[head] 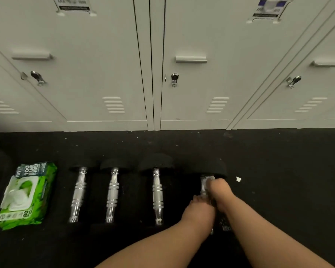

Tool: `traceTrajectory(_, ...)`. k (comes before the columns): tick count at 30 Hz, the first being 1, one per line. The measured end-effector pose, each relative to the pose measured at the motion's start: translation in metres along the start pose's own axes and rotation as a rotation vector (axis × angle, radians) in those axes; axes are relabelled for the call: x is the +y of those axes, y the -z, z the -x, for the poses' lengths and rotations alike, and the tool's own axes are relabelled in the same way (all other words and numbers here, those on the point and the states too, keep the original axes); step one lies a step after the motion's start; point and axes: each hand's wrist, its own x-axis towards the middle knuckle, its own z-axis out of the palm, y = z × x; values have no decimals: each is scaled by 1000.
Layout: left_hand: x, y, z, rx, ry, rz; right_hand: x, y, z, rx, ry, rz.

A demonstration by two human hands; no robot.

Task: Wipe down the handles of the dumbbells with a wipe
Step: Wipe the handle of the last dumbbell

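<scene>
Several black dumbbells with chrome handles lie in a row on the dark floor. The rightmost dumbbell (pixel 214 168) is under my hands. My right hand (pixel 219 192) presses a white wipe (pixel 207 179) onto the far part of its handle. My left hand (pixel 198 210) grips the near part of the same handle. Further left lie three more dumbbells, at the left (pixel 78 194), in the middle (pixel 112 194) and nearest my hands (pixel 157 194), untouched.
A green pack of wipes (pixel 25 194) lies at the far left, its lid flap open. A small white scrap (pixel 238 178) lies right of the dumbbells. Grey locker doors (pixel 104 74) rise right behind the row.
</scene>
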Motion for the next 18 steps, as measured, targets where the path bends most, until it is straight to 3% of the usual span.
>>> traceTrajectory(2,2,3,2,22,-1,-7,13,4,-13,-49,-120,-471)
traceTrajectory(3,2,5,2,15,-1,-10,17,7,-18,-102,-167,-568)
traceTrajectory(6,3,5,2,-11,-8,-46,22,10,-15,-224,-226,-543)
traceTrajectory(9,2,4,3,-24,-22,-88,23,7,-12,-168,-162,-481)
traceTrajectory(13,3,2,0,-41,-13,-78,29,8,-4,115,241,282)
traceTrajectory(15,2,2,-2,-75,-12,-94,26,7,-1,100,302,431)
traceTrajectory(16,2,2,-3,-85,-15,-106,23,5,0,72,266,393)
traceTrajectory(18,2,5,-2,-83,-21,-120,20,7,-5,41,68,-136)
